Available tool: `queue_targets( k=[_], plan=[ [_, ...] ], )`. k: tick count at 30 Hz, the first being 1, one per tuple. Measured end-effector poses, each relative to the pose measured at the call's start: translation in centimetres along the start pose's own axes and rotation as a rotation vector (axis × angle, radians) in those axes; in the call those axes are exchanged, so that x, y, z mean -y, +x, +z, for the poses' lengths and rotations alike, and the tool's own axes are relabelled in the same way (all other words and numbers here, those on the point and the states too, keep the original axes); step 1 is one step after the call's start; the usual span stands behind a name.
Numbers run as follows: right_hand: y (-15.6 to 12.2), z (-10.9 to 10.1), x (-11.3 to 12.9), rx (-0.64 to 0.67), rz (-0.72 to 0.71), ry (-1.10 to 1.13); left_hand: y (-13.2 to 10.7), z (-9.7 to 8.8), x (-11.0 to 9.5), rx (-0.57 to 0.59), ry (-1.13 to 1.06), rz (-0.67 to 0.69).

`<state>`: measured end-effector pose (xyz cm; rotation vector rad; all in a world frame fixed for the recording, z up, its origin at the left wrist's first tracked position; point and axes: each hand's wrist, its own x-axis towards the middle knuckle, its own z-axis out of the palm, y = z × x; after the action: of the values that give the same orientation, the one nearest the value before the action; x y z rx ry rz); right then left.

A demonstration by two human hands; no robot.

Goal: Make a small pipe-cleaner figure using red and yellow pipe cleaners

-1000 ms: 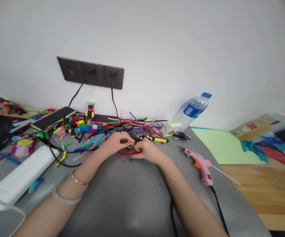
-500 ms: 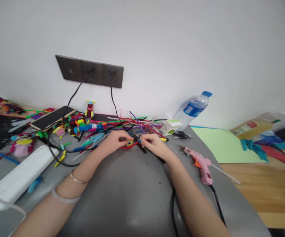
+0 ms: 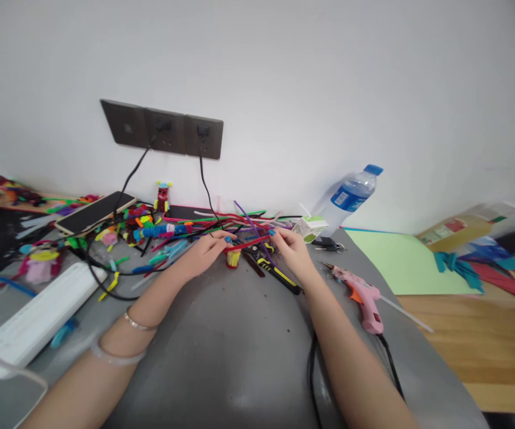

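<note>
A red pipe cleaner (image 3: 253, 242) is stretched between my two hands, above the grey table. My left hand (image 3: 206, 253) pinches its left end, and a small yellow piece with red edges (image 3: 233, 258) hangs just under those fingertips. Whether that piece is joined to the red strand I cannot tell. At the other end, thumb and finger of my right hand (image 3: 292, 251) are closed on the strand. Below and between the hands lie pliers (image 3: 279, 275) with black and yellow handles. A purple pipe cleaner (image 3: 252, 221) slants behind the red one.
Loose pipe cleaners (image 3: 203, 221) and small figures crowd the back left, beside a phone (image 3: 96, 213) and a white power strip (image 3: 45, 316). A pink glue gun (image 3: 364, 298), keys (image 3: 328, 244), a small carton (image 3: 309, 228) and a bottle (image 3: 350, 193) are on the right.
My hands have moved apart, the right one rightward and slightly up. The red strand is now drawn out straight between them, and the yellow piece and pliers have come into sight.
</note>
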<state>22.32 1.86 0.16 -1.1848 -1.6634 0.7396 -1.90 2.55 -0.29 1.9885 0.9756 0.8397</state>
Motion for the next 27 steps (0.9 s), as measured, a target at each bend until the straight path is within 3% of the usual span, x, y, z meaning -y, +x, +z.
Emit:
queue_targets(
  k=[5, 11, 17, 21, 27],
  plan=[
    [0.0, -0.3, 0.7, 0.086, -0.051, 0.156, 0.0, -0.1, -0.2, 0.032, 0.013, 0.01],
    [-0.7, 0.1, 1.0, 0.265, 0.143, 0.364, 0.1, 0.1, 0.3, 0.023, 0.059, 0.03],
    [-0.8, 0.6, 0.6, 0.458, 0.237, 0.325, 0.2, 0.5, 0.7, 0.0, 0.051, 0.072],
    [-1.0, 0.8, 0.4, 0.459, 0.303, 0.344, 0.3, 0.5, 0.7, 0.011, 0.019, 0.079],
    [-0.9, 0.7, 0.3, 0.448, 0.273, 0.31, 0.3, 0.4, 1.1, 0.023, 0.035, 0.037]
  ],
)
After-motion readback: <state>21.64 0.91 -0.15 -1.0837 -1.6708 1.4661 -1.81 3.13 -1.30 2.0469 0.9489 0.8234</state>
